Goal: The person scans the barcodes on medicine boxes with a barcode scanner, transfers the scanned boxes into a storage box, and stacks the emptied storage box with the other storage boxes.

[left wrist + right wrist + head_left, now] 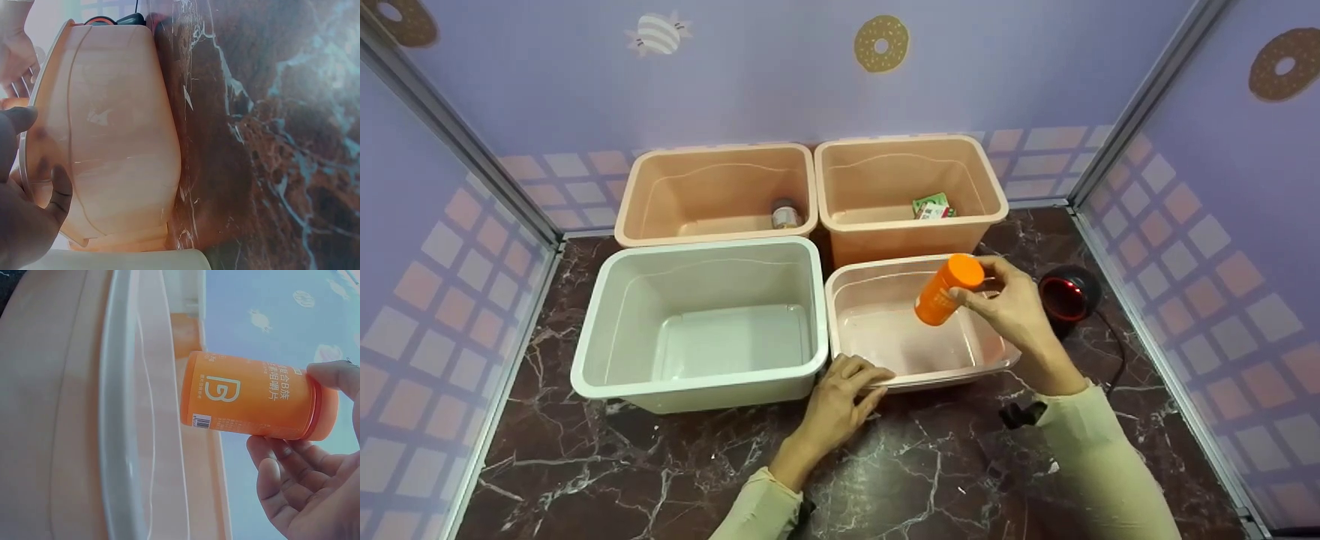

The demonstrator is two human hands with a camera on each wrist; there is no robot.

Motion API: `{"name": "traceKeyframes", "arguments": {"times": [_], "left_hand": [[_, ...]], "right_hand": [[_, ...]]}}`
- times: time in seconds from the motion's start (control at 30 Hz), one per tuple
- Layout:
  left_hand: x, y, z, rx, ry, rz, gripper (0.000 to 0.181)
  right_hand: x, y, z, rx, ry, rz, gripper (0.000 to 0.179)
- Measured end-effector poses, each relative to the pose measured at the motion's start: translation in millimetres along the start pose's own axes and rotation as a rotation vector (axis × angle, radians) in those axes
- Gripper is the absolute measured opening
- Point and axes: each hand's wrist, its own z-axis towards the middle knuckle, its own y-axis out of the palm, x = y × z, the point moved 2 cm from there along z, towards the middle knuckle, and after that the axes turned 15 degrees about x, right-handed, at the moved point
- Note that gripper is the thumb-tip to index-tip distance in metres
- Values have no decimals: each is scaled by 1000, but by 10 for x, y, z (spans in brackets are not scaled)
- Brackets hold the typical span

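My right hand (1012, 304) pinches an orange pill bottle (939, 296) near its cap, thumb on one side and fingers on the other. The bottle is tilted above the pale pink bin (885, 380), cap up. In the right wrist view, white lettering, a large B logo and a barcode show on the bottle (242, 396). My left hand (844, 397) holds the near rim of that bin at its left corner. In the left wrist view, the left thumb (60, 194) lies against the outer wall while fingers reach over the rim.
Left of the pink bin stands a pale green-white bin (701, 386). Behind are two peach bins; the left one (712, 154) holds a small jar (785, 216), the right one (911, 232) small packages (934, 207). A black device (1069, 292) with a red glow and cable stands at right.
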Motion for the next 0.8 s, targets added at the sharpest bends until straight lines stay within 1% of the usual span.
{"name": "traceKeyframes", "arguments": {"times": [0.2, 0.37, 0.53, 0.7, 0.8], "left_hand": [[2, 1, -7, 3, 8, 1, 20], [5, -2, -9, 0, 9, 13, 19], [10, -4, -7, 1, 9, 17, 19], [14, -8, -12, 8, 9, 17, 19], [16, -7, -8, 6, 8, 19, 19]], "right_hand": [[37, -148, -15, 25, 12, -18, 60], [57, -268, -35, 62, 30, -13, 61], [92, -373, -47, 96, 44, 44, 55], [147, -463, -52, 118, 84, 125, 53], [185, -526, -55, 142, 103, 142, 51]]}}
